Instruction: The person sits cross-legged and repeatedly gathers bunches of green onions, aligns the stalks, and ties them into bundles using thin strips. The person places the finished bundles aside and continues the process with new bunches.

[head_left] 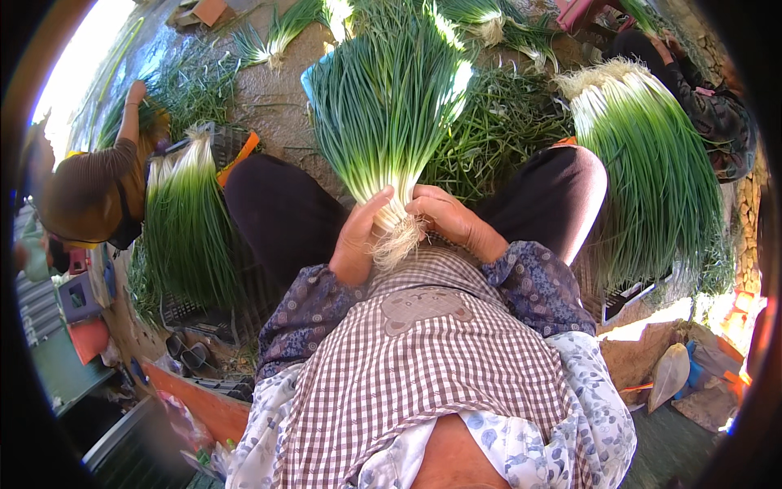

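Observation:
My left hand [360, 235] and my right hand [455, 220] close around the white stems of a bunch of green onions [388, 116], above my lap. Its pale roots point towards my checked apron [440, 354], and the green leaves fan out away from me. The thumbs lie on top of the stems; the fingers beneath are mostly hidden. To the left, a pile of green onions [189, 238] hangs over a dark plastic crate [195, 318]. A larger pile of green onions [654, 165] lies to the right, roots at its far end.
Loose green leaves [501, 128] cover ground beyond my knees. Smaller onion bunches [278, 36] lie farther off. One person [91, 189] works at the left, another [715, 116] at the upper right. An orange-red board [195, 394] and slippers [195, 354] are at lower left.

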A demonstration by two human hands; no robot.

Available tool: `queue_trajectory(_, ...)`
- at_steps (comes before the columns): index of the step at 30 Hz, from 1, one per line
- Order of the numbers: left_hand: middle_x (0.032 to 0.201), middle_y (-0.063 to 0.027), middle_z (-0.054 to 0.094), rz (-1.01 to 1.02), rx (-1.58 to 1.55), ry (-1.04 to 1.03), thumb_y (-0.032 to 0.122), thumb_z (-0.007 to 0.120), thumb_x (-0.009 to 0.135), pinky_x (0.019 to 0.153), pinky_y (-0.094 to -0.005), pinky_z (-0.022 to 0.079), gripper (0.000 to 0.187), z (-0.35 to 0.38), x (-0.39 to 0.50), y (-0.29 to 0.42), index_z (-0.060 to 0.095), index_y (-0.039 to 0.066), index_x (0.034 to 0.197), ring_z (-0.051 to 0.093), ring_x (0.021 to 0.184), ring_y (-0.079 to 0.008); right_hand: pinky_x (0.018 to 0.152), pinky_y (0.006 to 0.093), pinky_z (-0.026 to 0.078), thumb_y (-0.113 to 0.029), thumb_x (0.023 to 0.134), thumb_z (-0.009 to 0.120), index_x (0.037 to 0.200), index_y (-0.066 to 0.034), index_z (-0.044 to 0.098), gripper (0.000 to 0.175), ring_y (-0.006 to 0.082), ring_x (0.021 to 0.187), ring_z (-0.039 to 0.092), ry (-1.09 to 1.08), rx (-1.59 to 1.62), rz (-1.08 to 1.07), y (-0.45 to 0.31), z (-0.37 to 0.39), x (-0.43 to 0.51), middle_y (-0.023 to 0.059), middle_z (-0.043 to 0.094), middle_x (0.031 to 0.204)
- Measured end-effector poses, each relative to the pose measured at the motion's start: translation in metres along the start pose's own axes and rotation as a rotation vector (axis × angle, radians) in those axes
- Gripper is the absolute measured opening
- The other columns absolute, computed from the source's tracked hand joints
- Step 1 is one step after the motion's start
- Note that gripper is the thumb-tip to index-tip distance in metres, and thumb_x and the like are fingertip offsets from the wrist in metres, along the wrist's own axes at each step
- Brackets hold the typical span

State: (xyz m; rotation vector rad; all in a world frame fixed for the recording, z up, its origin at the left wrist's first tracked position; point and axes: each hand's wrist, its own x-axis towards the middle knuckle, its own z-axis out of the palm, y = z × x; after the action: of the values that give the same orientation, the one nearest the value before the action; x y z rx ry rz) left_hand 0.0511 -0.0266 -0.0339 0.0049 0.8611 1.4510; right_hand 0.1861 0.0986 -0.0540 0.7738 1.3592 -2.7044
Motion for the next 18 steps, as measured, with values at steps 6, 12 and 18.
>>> queue_trajectory(6, 0.091, -0.0154, 0.068, 0.053, 0.032, 0.053, 0.015, 0.055, 0.094, 0.062, -0.0300, 0.055, 0.027, -0.004, 0.010, -0.001, 0.059, -0.006, 0.111, 0.067, 0.073, -0.0214, 0.044, 0.0228, 0.045, -0.032, 0.093, 0.059, 0.090, 0.0008, 0.064, 0.033, 0.0114, 0.055, 0.062, 0.006, -0.448, 0.063, -0.018, -0.004, -0.008, 0.0053, 0.066, 0.069)
queue_trajectory(12, 0.117, -0.0219, 0.061, 0.101, 0.000, 0.042, 0.004, 0.056, 0.091, 0.080, -0.0353, 0.059, 0.041, 0.003, 0.000, 0.002, 0.047, -0.009, 0.129, 0.066, 0.101, -0.0321, 0.059, 0.0247, 0.051, -0.009, 0.090, 0.064, 0.102, -0.0014, 0.065, 0.014, 0.0095, 0.067, 0.064, 0.390, -0.486, -0.448, -0.029, 0.010, -0.012, 0.0052, 0.068, 0.085)
queue_trajectory(18, 0.119, -0.0230, 0.059, 0.166, 0.075, 0.056, 0.004, 0.054, 0.091, 0.083, -0.0413, 0.058, 0.043, 0.010, -0.002, 0.005, 0.044, -0.009, 0.131, 0.064, 0.105, -0.0364, 0.063, 0.0290, 0.053, -0.006, 0.087, 0.065, 0.109, -0.0017, 0.063, 0.023, 0.0197, 0.073, 0.069, 0.536, -0.853, -0.682, -0.028, 0.007, 0.006, 0.0108, 0.065, 0.096)
